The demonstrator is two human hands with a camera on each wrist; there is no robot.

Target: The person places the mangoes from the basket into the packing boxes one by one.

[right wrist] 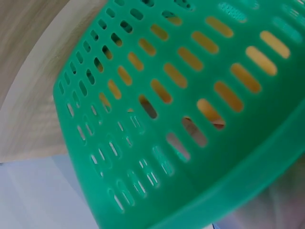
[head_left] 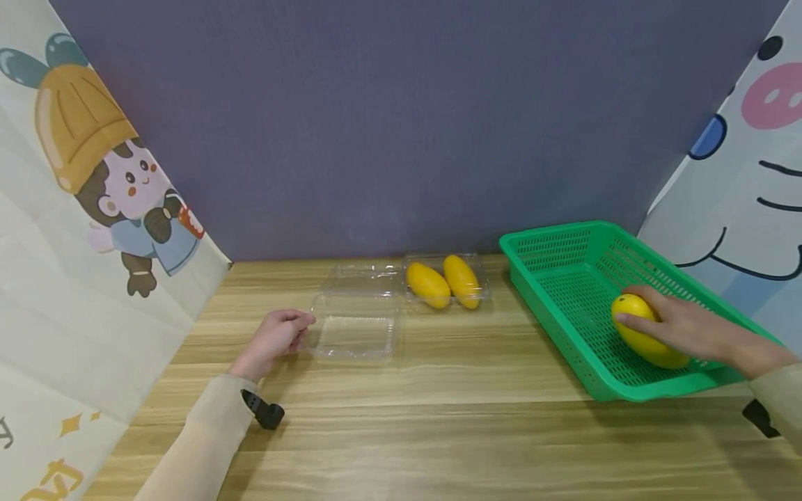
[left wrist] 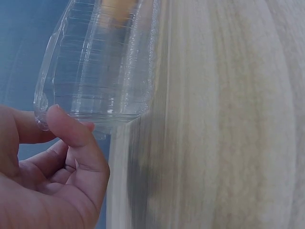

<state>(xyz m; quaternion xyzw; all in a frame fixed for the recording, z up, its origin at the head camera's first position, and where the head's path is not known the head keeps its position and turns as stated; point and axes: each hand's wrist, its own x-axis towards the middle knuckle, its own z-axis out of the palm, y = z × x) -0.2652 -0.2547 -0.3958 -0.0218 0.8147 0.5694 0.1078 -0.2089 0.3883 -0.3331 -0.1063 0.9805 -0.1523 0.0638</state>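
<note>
Head view, left fingers pinching clear container, right fingers gripping mango.

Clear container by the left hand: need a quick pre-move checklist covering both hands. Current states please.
1. Left hand steadying the nearer clear container: ok, thumb and fingers pinch its edge.
2. That container open and empty: ok, nothing inside.
3. Right hand secure on the yellow fruit: ok, it grips the fruit.
4. Fruit lifted off the floor of the green basket: cannot tell.
5. Grip visible in the right wrist view: not ok, the basket wall blocks most of it.
6. Farther container latched: cannot tell.
</note>
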